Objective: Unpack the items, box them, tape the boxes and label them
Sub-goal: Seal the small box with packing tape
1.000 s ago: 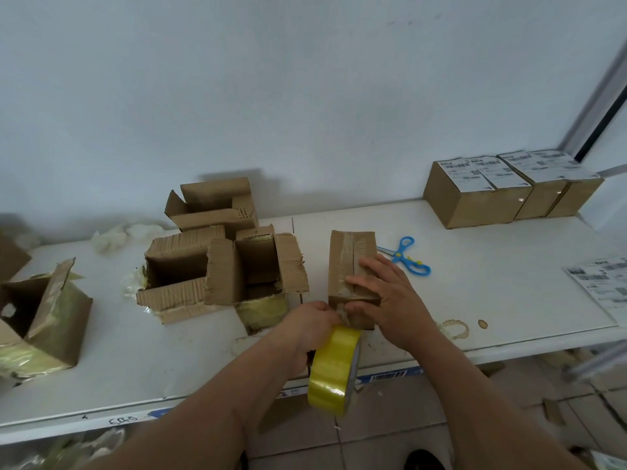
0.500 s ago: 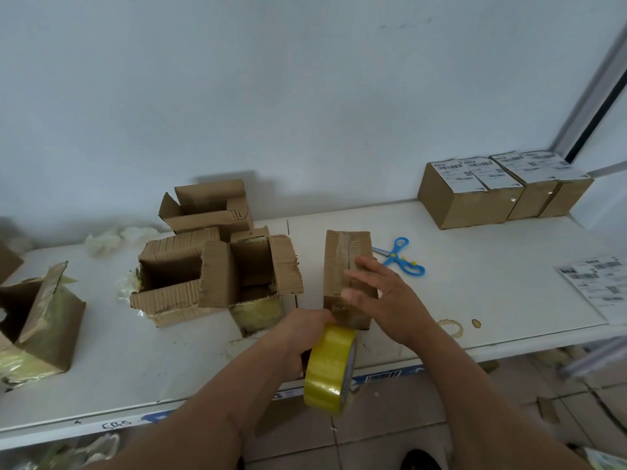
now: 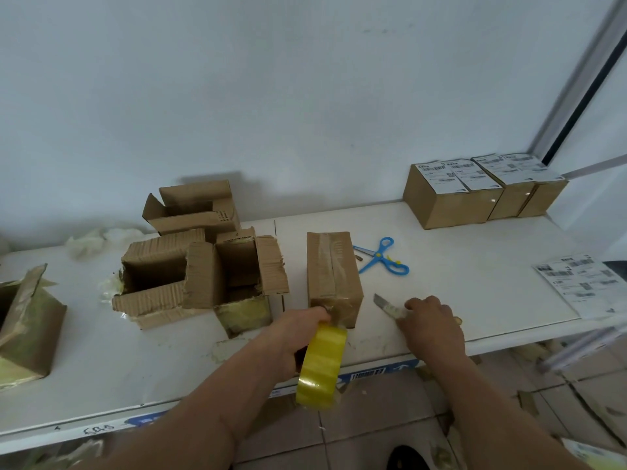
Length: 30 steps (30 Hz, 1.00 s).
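At nine o'clock on the white table (image 3: 475,266), an opened carton with yellowed tape (image 3: 27,330) is sitting at the frame's edge. Toward ten o'clock, a cluster of torn, emptied cartons (image 3: 203,266) is standing with flaps splayed. At the centre, the small closed box (image 3: 332,273) is lying with tape running along its top seam and over its near end. At its six o'clock, the left hand (image 3: 291,337) is gripping the yellow tape roll (image 3: 322,364), with the strip apparently stretching from roll to box. At four o'clock from the box, the right hand (image 3: 432,320) is curling its fingers over a utility knife (image 3: 386,305) lying on the table, blade pointing toward the box. The box is probably light and fairly stiff, though its glossy taped faces may be slippery; gripping the bare cardboard sides seems best. Blue scissors (image 3: 380,257) are lying at two o'clock, finished labelled boxes (image 3: 475,191) farther back, and a label sheet (image 3: 583,283) is lying at three o'clock.
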{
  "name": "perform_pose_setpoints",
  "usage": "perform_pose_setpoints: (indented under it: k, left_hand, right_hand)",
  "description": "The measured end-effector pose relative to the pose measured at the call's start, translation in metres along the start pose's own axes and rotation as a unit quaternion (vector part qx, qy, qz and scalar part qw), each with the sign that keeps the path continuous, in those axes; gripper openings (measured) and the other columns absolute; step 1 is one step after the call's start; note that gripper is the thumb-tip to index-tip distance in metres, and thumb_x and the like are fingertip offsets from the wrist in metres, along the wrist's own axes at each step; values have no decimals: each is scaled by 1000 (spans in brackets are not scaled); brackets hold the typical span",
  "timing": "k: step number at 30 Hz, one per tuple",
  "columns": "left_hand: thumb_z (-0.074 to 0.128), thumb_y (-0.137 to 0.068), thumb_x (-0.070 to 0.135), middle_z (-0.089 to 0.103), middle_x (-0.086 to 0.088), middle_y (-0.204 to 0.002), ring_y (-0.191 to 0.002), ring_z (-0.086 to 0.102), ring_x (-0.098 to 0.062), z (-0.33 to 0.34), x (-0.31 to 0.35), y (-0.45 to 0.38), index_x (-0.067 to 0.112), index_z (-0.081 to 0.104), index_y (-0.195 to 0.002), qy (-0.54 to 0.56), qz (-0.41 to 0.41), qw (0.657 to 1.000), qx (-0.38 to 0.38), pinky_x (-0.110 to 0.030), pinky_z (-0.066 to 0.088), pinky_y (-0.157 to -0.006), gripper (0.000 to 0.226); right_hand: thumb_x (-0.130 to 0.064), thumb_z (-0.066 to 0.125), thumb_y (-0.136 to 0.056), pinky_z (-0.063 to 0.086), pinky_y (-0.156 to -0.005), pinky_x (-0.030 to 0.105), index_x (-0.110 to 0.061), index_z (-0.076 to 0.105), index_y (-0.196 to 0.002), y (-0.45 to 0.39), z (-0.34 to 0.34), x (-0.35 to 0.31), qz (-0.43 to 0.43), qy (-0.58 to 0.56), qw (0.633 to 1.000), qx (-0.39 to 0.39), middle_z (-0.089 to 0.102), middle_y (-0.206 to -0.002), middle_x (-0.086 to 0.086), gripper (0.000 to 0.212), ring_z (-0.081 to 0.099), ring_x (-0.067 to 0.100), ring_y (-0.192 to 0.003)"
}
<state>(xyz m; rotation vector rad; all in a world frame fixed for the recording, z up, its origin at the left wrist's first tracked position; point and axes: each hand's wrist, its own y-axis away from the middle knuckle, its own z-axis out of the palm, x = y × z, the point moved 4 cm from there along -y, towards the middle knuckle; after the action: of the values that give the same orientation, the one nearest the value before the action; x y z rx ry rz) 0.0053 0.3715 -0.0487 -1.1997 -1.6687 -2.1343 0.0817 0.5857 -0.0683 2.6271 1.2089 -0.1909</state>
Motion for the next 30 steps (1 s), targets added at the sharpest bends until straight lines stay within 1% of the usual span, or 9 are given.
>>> perform_pose_setpoints:
  k: [3,5,9,13,15,17,21,25,30]
  left_hand:
    - [66,-89,22,63,-10,-70,-58,63,-22,-1,0,2,5,62,-106,5,1,1000,2,-31,52,-54,24]
    - [64,-90,21,61,-12,-72,-61,61,-24,-2,-2,2,5,61,-106,11,1,1000,9,-32,52,-57,23]
    - [64,-89,18,62,-16,-86,-71,62,-29,-2,-4,3,3,61,-110,27,6,999,19,-35,55,-62,25]
    - [64,-89,18,63,-17,-90,-75,63,-31,-1,-5,3,4,60,-114,37,8,999,22,-37,55,-65,29]
    - [63,-89,18,63,-17,-91,-74,64,-31,-2,-6,3,4,60,-115,40,9,999,28,-36,56,-63,29]
    - [63,-90,18,63,-17,-92,-75,63,-31,-3,-7,2,3,60,-117,46,9,998,36,-36,56,-62,31]
    - [62,-91,15,65,-16,-83,-68,64,-28,-2,-9,6,1,63,-112,60,14,997,44,-32,54,-55,26]
    - [69,-87,15,68,-16,-85,-66,65,-27,3,-7,13,3,64,-109,60,19,997,44,-26,51,-47,26]
    - [66,-89,17,66,-17,-90,-72,64,-29,6,-6,16,6,61,-110,57,22,997,40,-31,52,-53,25]
  right_hand:
    - [-23,43,-99,42,-77,29,-17,58,-113,4,-2,-10,-20,61,998,0,55,-109,4,21,54,21,-100]
    - [-18,40,-98,42,-74,29,-16,57,-108,7,-3,-13,-6,51,999,-10,57,-103,3,20,57,19,-93]
    - [-17,37,-99,43,-63,33,-14,50,-108,12,-30,-18,27,-110,994,-9,57,-84,1,16,55,17,-73]
    - [-31,50,-98,45,-68,31,-30,49,-120,40,-75,-35,-72,-262,962,-26,59,-85,-3,21,59,15,-76]
    - [-34,55,-96,44,-62,19,-38,51,-120,59,-86,-45,-144,-232,958,-87,58,-87,-12,24,60,6,-74]
    - [-36,54,-97,38,-56,12,-36,58,-117,68,-83,-54,-189,-187,956,-127,59,-80,-14,21,57,-3,-64]
    - [-42,53,-96,38,-65,17,-33,66,-113,68,-68,-67,-211,-156,954,-143,59,-82,-16,24,54,1,-76]
    - [-40,43,-100,42,-66,23,-22,71,-98,65,-59,-77,-216,-137,957,-138,62,-76,-7,33,55,6,-72]
    - [-40,43,-99,49,-78,33,-17,72,-101,55,-48,-81,-210,-127,959,-140,68,-86,-3,37,60,12,-83]
